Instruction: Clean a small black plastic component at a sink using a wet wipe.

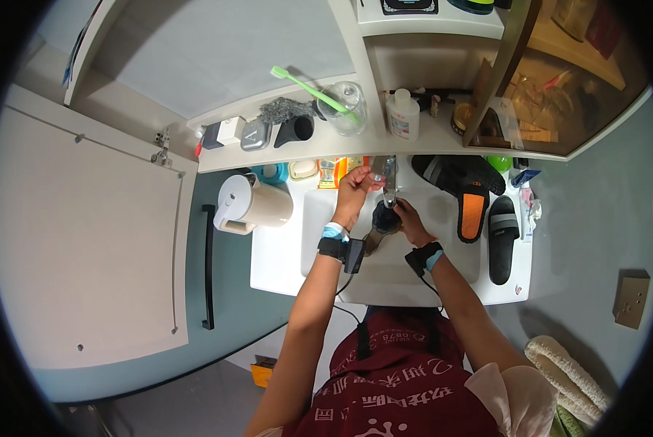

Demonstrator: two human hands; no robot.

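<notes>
My left hand (pixel 353 195) is raised at the left side of the chrome faucet (pixel 390 182), thumb and fingertips drawn together. What they pinch, if anything, is too small to make out. Below the spout, my right hand (pixel 412 224) curls its fingers round the right side of a dark, rounded object (pixel 386 217), whose kind I cannot tell. A brownish strip (pixel 372 242) shows under it in the white sink (pixel 352 271). Both wrists wear black straps over light blue bands.
Black slippers (pixel 502 240) and an orange-soled one (pixel 473 214) lie on the sink's right rim. A white kettle (pixel 257 204) stands left. Overhead, a shelf (pixel 268 156) holds a glass (pixel 343 109) with a green toothbrush (pixel 305 87) and a white bottle (pixel 403 116).
</notes>
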